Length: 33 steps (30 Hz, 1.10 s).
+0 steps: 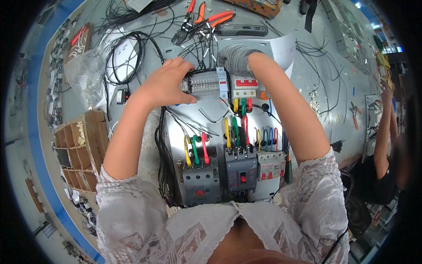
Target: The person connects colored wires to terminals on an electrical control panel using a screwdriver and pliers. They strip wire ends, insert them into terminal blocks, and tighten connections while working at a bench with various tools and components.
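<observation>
My bare left hand [169, 83] rests at the left end of a grey terminal block [205, 84]. Its thumb and fingers are apart, one on each side of the block's end. Past the block's right end, my right hand [237, 60] wears a grey knit glove and is curled closed beside thin black wires with white sleeves [211, 48]. What its fingers hold, if anything, is hidden. Between the hands stands a narrow light-blue module [222, 82]. A white breaker with red levers [245, 86] sits just below the glove, on the metal mounting plate [193, 125].
Nearer me are two dark breakers [202, 182] [241, 172] and a small white breaker [270, 166] with coloured wires. Orange-handled pliers [211, 20] and a grey tool [241, 30] lie beyond. Coiled black cable [125, 59] and a cardboard divider box [90, 147] are left; another person works far right.
</observation>
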Motion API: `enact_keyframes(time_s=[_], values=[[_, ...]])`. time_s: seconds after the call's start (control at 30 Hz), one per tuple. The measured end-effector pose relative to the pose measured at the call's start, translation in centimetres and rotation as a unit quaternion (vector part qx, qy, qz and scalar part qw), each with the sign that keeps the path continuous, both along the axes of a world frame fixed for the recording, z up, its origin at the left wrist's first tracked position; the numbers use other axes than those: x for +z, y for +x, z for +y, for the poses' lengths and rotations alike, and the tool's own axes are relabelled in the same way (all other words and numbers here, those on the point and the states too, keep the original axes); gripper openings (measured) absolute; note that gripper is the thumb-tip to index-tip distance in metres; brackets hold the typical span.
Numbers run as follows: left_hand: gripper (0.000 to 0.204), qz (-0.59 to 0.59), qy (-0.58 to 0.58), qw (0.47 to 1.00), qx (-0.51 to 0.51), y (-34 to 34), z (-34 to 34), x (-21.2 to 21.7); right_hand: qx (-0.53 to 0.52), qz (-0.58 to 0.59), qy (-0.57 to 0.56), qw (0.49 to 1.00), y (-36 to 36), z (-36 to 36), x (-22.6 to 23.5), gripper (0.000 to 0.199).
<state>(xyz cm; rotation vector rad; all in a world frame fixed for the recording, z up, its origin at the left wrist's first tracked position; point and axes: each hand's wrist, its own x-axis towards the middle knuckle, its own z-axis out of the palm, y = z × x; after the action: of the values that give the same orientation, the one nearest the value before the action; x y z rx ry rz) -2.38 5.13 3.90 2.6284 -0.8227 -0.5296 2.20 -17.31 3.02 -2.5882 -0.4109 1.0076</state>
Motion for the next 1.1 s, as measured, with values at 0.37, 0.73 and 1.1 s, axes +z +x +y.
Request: enact_keyframes(time_s=[0.37,0.73,1.1], values=[[0.064,-0.018,-0.02,0.999,-0.038,0.4,-0.1,-0.6,-0.017,0.028,0.074,0.997,-1.0,-0.9,-1.6,0.022],[0.024,-0.183,-0.144,0.963,-0.136,-5.4,-3.3,-0.3,-0.054,-0.163,0.083,0.982,-3.1,-1.3,0.0,0.023],[0.014,-0.008,-0.13,0.987,-0.093,-7.9,-4.7,-0.8,-0.047,-0.384,-0.057,0.92,-16.1,-7.3,-1.0,0.018]])
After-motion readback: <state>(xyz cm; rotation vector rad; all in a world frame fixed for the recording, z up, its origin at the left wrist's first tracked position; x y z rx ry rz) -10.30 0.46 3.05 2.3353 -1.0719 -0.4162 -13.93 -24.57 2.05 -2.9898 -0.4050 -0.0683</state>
